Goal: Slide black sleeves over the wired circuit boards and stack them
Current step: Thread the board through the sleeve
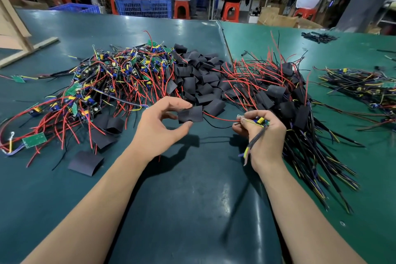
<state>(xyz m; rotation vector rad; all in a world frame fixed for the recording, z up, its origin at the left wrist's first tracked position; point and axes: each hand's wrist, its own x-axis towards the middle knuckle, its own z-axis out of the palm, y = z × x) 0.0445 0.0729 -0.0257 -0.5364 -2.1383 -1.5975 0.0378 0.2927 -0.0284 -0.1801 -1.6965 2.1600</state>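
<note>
Head view. The left hand pinches one black sleeve between thumb and fingertips, clear of the desk. The right hand is curled round a wired circuit board, with the board's dark cable running down through the palm. The board's thin red wire and a black one run from the board to the sleeve; whether they already pass through it cannot be told.

Landmark: the loose sleeve pile. It lies just beyond the held sleeve. The unsleeved boards lie to its left, the finished stack to its right, just beyond the right hand.

Judgement: the step in hand is threading and sliding. To do it well, the sleeve mouth should be squeezed open, both thin wires fed in together, and the board pushed in flat, end first. Components snagging on the sleeve edge appear the main risk. The board should end fully covered.
</note>
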